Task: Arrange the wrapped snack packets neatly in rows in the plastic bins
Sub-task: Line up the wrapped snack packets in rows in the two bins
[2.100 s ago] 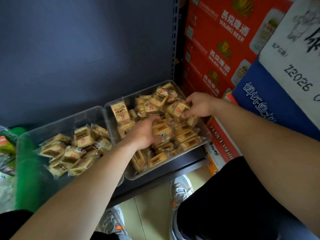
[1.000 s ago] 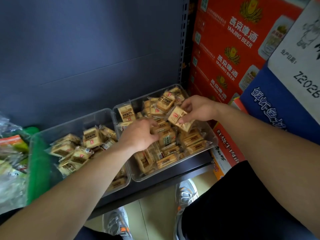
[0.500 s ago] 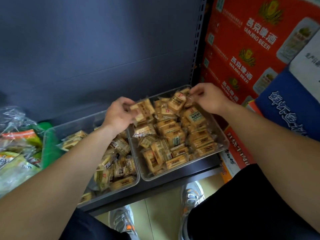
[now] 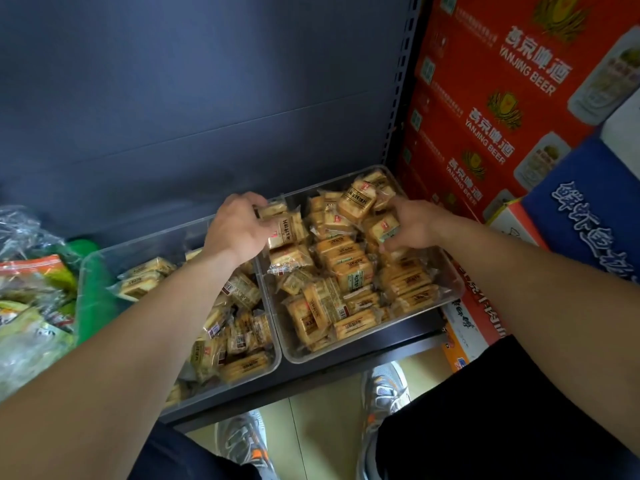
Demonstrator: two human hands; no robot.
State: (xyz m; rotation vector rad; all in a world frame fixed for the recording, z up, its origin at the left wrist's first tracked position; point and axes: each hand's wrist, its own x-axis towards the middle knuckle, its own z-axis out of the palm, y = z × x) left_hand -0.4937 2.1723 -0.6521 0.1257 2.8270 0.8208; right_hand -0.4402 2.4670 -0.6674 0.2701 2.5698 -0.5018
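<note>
Reaching into right bin [image 4: 453, 289] on low shelf [image 4: 311, 386] with both arms. Clamping left grip [image 4: 239, 226] round upright packet [image 4: 285, 230] at far left corner of bin. Curling right grip [image 4: 414, 225] onto second packet [image 4: 384, 232] near far right wall. Heaped loosely in right bin: snack packets [image 4: 346, 271]; more scattered in left bin [image 4: 104, 258] just beside. Standing right of shelf: red beer cartons [image 4: 485, 116].

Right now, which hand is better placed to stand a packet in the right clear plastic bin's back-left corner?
Probably left: the left hand grips tan wrapped snack packets there; the right hand holds one farther right.
</note>
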